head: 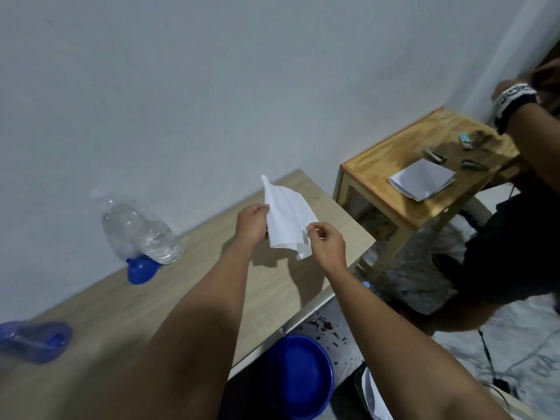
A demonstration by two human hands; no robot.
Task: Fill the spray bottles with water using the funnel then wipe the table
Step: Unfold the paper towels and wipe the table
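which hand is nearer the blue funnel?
Left. The left hand grips the white tissue right of the blue funnel; the right hand pinches it farther right.

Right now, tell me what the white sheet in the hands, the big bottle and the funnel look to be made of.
White sheet: thin tissue or paper, matte; it creases and droops limply. Big bottle: clear plastic, glossy, ribbed, see-through. Funnel: blue plastic, smooth with a slight sheen. Both hands, left hand and right hand, pinch the sheet.

A small wooden side table (378, 165) stands beyond and right of the fingers, bearing folded white paper (421, 178). A blue basin (298, 375) sits on the floor below them.
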